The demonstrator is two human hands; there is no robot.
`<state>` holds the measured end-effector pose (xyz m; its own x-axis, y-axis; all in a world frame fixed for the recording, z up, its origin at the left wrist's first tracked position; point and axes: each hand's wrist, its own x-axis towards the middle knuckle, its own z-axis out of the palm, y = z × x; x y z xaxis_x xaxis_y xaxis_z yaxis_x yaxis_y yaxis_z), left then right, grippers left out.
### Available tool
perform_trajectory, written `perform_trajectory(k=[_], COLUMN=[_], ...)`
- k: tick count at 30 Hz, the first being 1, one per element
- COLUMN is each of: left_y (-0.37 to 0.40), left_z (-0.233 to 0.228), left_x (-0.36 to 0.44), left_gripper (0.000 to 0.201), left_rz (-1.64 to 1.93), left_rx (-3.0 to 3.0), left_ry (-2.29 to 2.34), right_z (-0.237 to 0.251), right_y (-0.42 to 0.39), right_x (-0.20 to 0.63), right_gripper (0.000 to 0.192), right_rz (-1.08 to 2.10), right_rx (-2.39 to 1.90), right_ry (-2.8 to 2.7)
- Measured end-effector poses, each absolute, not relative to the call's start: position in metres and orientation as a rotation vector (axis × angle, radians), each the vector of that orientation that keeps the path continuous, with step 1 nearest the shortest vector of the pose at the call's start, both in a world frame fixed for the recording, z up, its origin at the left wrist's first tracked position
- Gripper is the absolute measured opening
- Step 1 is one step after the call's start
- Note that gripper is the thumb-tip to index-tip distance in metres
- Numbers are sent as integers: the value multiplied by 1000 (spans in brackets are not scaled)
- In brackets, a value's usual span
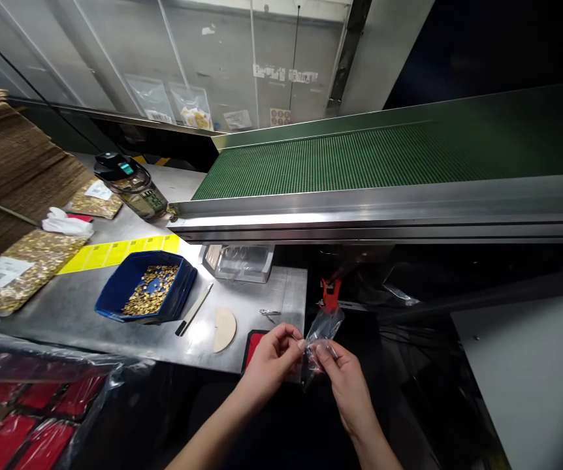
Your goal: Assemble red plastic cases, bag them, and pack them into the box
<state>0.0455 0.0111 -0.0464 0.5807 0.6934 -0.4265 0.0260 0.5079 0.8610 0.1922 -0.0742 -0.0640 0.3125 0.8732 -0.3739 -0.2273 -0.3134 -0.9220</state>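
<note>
A clear plastic bag (328, 321) hangs in front of me beside the table's right end, its top close to a red clip (330, 297). My left hand (276, 356) is closed in a pinch at the bag's left edge. From the other side my right hand (347, 382) grips the crumpled plastic between thumb and fingers. Whether anything small is inside the bag cannot be made out. Partly covered by my left hand, a red piece with a black border (253, 344) lies at the table corner. Behind it rests a small metal tool (269, 313).
On the metal table (281, 294) are a blue bin (115, 290) of small gold pieces, a black-handled tool (194, 310), a beige disc (225, 329) and a clear tray (240, 261). A green conveyor (330, 160) runs behind. Cardboard (12, 150) and a bottle (137, 186) stand left.
</note>
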Motion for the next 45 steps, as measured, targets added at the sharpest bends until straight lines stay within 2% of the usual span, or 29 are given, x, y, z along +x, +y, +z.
perform_trajectory(k=[4, 7, 11, 17, 20, 23, 26, 29, 32, 34, 36, 38, 40, 42, 44, 45], left_y=[-4, -10, -1, 5, -4, -9, -1, 11, 8, -1, -13, -21, -25, -25, -23, -21], left_z=[-49, -56, -64, -58, -57, -63, -68, -66, -59, -54, -51, -51, -54, -60, -67, -70], left_x=[44, 41, 29, 21, 29, 35, 32, 20, 9, 2, -4, -14, -28, -47, -70, -82], left_gripper=[44, 22, 9, 13, 16, 32, 22, 6, 8, 13, 17, 17, 14, 17, 33, 40], left_rz=[492, 466, 594, 684, 654, 603, 702, 939, 1028, 1013, 958, 837, 690, 569, 539, 558], left_rx=[1264, 1338, 1488, 1612, 1634, 1662, 1668, 1639, 1671, 1711, 1754, 1755, 1633, 1370, 1104, 1011], left_ry=[861, 914, 1114, 1174, 1138, 1080, 1209, 1461, 1484, 1434, 1375, 1304, 1270, 1319, 1421, 1472], right_z=[-67, -69, -67, -60, -56, -55, -58, -60, -58, -57, -57, -55, -50, -42, -39, -42], right_y=[-75, -77, -81, -86, -86, -87, -91, -89, -78, -66, -54, -43, -37, -39, -52, -61], right_x=[192, 194, 200, 195, 187, 180, 178, 177, 172, 166, 159, 152, 150, 153, 159, 161], right_gripper=[43, 47, 44, 44, 45, 46, 46, 36, 10, 15, 34, 44, 38, 11, 37, 43], right_rz=[1268, 1268, 1138, 687, 709, 874, 818, 529, 378, 414, 507, 599, 710, 969, 1289, 1434], right_rx=[-1504, -1564, -1745, -2011, -1969, -1830, -1904, -2155, -2105, -1998, -1928, -1885, -1828, -1699, -1569, -1542], right_ry=[-689, -768, -881, -1274, -1319, -1416, -1496, -1497, -1532, -1488, -1423, -1403, -1451, -1496, -1452, -1387])
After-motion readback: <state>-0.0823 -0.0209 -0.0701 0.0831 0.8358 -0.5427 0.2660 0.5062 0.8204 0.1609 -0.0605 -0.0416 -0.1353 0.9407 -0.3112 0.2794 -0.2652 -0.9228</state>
